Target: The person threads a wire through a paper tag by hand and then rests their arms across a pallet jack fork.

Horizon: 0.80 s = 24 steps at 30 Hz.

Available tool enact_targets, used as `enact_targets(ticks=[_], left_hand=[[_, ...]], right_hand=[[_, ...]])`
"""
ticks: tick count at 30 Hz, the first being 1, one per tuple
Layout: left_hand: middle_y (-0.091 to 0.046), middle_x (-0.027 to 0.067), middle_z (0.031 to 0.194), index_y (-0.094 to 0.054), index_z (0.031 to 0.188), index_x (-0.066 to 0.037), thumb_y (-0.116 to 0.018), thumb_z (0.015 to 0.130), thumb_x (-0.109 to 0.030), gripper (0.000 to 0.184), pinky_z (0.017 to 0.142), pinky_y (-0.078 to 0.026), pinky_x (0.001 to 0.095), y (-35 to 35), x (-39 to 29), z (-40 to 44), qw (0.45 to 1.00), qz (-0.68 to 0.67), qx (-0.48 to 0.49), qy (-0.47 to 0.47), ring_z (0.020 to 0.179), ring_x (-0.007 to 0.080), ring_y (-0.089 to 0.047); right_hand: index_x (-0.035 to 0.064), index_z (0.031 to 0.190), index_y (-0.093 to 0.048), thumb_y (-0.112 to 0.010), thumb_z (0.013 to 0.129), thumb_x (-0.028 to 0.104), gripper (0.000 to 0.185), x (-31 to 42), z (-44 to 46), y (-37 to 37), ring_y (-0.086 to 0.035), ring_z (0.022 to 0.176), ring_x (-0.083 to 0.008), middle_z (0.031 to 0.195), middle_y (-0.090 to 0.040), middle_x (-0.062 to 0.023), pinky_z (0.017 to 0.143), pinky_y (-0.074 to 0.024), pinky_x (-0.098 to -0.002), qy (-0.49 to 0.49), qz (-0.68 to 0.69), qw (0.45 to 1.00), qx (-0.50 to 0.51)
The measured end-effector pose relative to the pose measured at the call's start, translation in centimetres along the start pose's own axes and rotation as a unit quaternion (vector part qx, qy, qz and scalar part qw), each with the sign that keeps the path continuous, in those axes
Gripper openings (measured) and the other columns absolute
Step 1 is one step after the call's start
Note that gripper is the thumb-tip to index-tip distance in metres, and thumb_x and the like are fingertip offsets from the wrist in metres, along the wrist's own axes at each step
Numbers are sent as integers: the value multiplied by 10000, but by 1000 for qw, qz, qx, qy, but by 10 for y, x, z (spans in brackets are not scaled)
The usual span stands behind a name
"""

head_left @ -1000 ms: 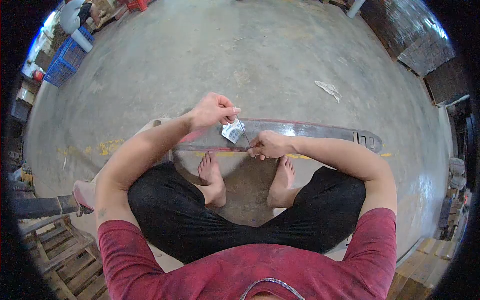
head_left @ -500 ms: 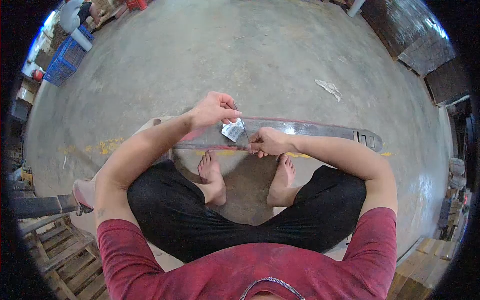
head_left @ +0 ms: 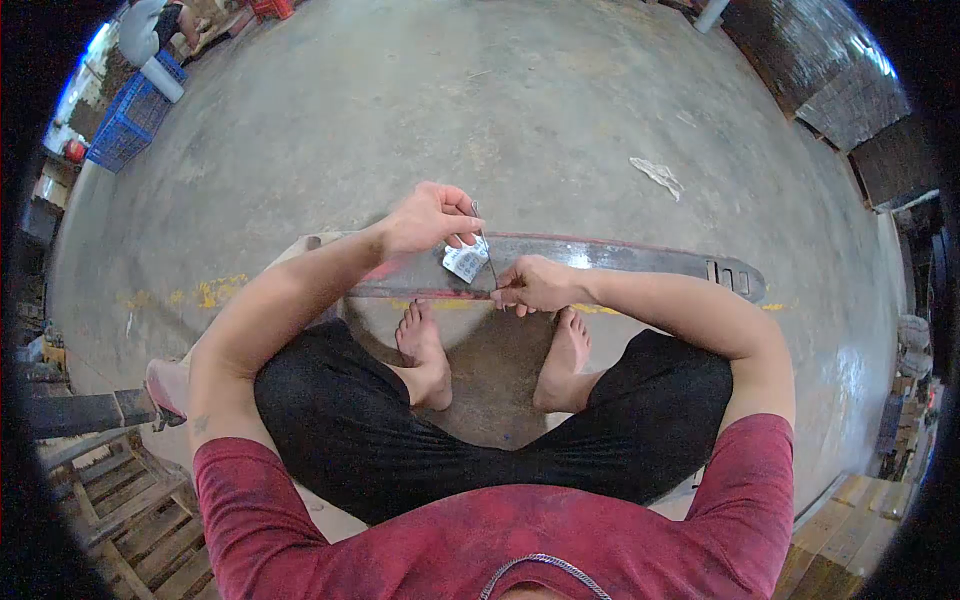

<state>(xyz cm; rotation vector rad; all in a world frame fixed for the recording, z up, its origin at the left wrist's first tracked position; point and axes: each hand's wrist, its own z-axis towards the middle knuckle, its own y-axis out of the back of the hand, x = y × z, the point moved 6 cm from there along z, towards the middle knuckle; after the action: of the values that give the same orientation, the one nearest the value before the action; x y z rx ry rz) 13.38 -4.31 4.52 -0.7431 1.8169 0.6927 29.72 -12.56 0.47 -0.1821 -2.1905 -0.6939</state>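
My left hand [head_left: 438, 217] pinches the upper end of a thin metal wire [head_left: 488, 252], which seems to have a small loop at its top. Its lower end runs into the closed fingers of my right hand [head_left: 532, 284]. Beside the wire, between my hands, is a white printed tag [head_left: 465, 260]; whether it is fastened to the wire I cannot tell. Below both hands a long grey pallet-jack fork [head_left: 630, 262] with red edges crosses in front of my bare feet. Its rounded, slotted end points right.
Wooden pallets [head_left: 140, 510] lie at lower left. A crumpled white scrap [head_left: 657, 176] is on the concrete floor [head_left: 540, 130]. At upper left stands a blue crate [head_left: 130, 118] near another person [head_left: 148, 32]. Stacked brown boards [head_left: 850, 100] line the upper right.
The wire and my right hand have shifted very slightly. The tag's visible face has changed angle a little. Both hands keep their grip.
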Motion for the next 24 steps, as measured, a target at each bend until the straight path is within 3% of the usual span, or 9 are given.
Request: enact_targets(ticks=[20,24], left_hand=[[-741,123,922,-645,1027,33,-676,975,-127,171,674,-596,292,2,1,1,999,-43,-16,8,820,180,-740],[-739,121,917,-650,1045,34,-676,976,-127,177,675,-597,292,3,2,1,999,-40,-31,11,819,179,-741]], right_hand=[[28,932,-709,-611,1006,314,311,-3,1,-1,-679,702,-128,768,-683,-35,617,-527,-332,11,-13,1000,7],[9,908,-712,-611,1000,309,330,-2,0,0,-687,673,-151,740,-695,-65,628,-534,-355,11,-11,1000,2]])
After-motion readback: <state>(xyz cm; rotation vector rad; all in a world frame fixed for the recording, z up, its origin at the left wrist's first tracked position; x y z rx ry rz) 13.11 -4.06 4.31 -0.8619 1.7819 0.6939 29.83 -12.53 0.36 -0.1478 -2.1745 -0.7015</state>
